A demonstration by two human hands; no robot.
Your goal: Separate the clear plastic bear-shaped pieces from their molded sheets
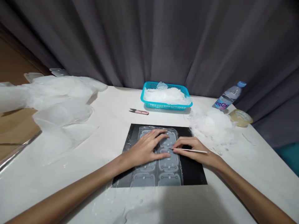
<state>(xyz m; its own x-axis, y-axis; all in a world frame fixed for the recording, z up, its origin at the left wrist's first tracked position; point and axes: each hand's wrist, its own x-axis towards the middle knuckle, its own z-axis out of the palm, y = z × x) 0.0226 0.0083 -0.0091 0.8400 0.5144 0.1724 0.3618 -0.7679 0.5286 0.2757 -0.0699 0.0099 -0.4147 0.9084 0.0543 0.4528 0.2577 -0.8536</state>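
A clear plastic sheet of moulded, rounded shapes lies on a black mat in front of me. My left hand lies flat on the sheet, fingers stretched out and pressing it down. My right hand pinches a thin white stick, its tip touching the sheet near my left fingertips.
A blue basket of clear plastic pieces stands behind the mat, small pink snips to its left. A heap of plastic scraps, a water bottle and a tape roll sit at the right. Plastic sheets pile up at the left.
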